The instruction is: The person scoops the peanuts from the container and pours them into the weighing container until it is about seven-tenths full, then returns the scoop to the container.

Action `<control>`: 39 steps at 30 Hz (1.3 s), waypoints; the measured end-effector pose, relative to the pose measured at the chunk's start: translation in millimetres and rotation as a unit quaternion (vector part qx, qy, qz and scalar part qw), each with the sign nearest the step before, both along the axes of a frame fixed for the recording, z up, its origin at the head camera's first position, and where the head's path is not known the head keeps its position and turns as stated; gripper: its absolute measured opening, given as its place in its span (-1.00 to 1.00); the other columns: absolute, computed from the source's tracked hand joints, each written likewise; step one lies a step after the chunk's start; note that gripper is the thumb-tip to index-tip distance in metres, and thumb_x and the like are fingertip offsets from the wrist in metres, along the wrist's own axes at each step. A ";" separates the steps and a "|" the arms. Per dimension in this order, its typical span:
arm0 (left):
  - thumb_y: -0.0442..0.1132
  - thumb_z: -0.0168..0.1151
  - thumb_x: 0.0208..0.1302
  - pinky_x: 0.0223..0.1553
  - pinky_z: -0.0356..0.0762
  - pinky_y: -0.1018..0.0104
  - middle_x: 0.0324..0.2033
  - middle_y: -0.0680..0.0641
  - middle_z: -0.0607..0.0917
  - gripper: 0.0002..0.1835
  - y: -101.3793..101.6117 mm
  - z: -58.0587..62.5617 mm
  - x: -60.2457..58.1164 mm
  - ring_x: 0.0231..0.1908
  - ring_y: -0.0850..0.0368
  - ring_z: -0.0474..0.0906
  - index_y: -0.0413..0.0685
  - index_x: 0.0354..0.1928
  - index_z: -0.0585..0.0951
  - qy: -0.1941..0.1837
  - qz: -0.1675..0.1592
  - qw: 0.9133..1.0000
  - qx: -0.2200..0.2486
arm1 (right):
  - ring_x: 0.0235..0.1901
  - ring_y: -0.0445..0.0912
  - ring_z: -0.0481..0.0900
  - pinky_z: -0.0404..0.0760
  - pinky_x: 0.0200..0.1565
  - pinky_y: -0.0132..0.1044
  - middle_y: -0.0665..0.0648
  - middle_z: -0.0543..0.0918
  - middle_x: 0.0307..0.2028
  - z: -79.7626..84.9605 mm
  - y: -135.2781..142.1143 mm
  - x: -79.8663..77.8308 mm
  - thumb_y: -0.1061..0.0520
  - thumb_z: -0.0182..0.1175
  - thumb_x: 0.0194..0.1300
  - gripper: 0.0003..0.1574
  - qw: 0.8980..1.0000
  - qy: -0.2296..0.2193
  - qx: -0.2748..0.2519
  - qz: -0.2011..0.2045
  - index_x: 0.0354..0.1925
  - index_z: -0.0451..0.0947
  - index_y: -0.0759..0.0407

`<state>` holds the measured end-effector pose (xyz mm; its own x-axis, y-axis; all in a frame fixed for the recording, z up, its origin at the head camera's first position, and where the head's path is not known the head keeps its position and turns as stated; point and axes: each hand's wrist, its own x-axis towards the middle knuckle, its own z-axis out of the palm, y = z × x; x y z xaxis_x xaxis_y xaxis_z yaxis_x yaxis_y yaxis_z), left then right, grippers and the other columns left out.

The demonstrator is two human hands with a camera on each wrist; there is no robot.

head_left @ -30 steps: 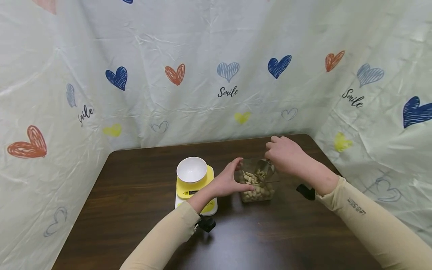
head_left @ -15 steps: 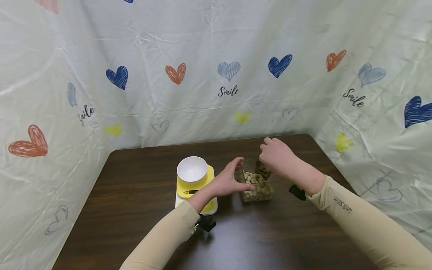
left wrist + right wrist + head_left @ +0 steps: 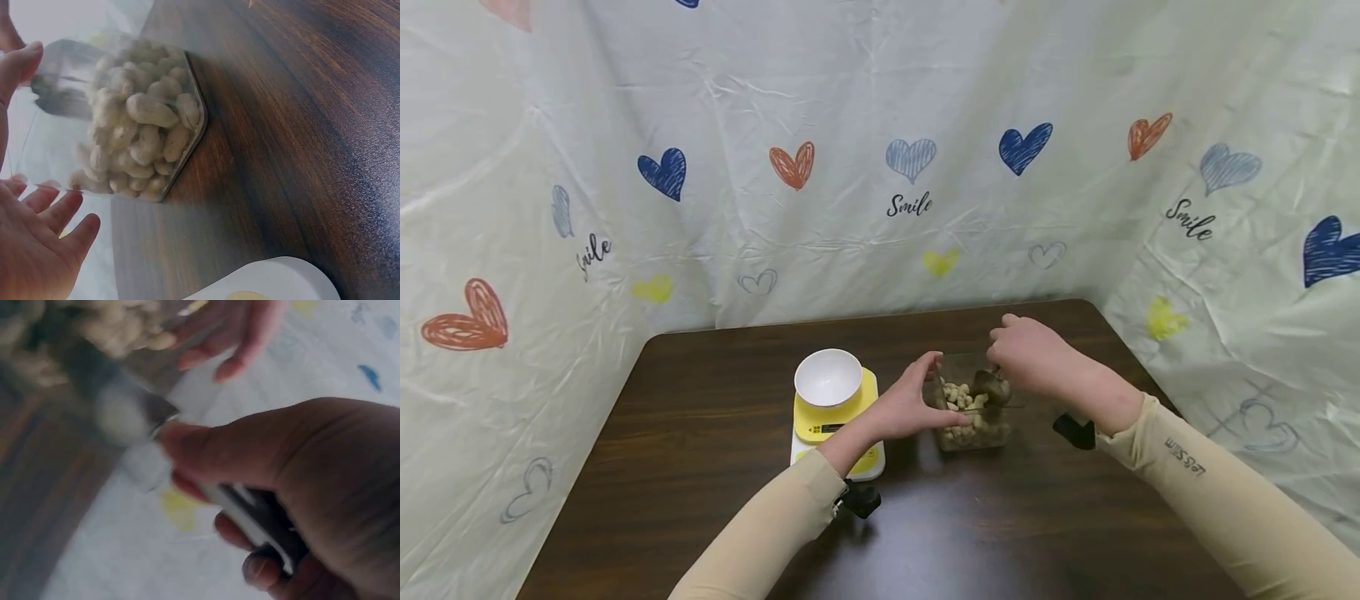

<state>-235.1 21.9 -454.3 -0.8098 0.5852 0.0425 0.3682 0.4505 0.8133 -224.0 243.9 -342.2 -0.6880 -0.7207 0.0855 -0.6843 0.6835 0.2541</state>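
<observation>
A clear plastic container [image 3: 957, 365] with peanuts [image 3: 144, 134] in it stands on the table. My left hand [image 3: 908, 405] grips its left side, thumb at the front and fingers toward the back. In the left wrist view those fingers lie against the see-through wall. My right hand [image 3: 1037, 354], above the container's right side, grips the handle [image 3: 240, 515] of a metal scoop [image 3: 992, 387]. The scoop's bowl is down inside the container among the peanuts. Motion blurs it in the right wrist view, where my thumb lies along the handle.
Left of the container, a white bowl [image 3: 827, 377] sits on a yellow and white kitchen scale [image 3: 867, 400]. My left forearm passes over the scale's front right part. The dark wooden table [image 3: 715, 433] ends at a white curtain [image 3: 850, 267] printed with hearts.
My right hand swung a little left with the scoop, then back to the right and slightly lower. The scoop's bowl turned among the peanuts. My left hand and the container stayed put.
</observation>
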 end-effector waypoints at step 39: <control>0.39 0.35 -0.22 0.07 0.34 0.13 0.28 0.12 0.21 0.13 2.3 -0.8 0.0 0.23 0.25 0.21 0.42 0.40 -0.05 -0.013 0.008 1.000 0.004 | -0.19 -0.14 0.34 0.32 -0.15 -0.16 -0.17 0.57 -0.25 -20.0 52.8 -19.0 0.01 0.30 0.17 -0.87 0.952 -0.228 -0.191 -0.067 -0.25 0.64 -0.19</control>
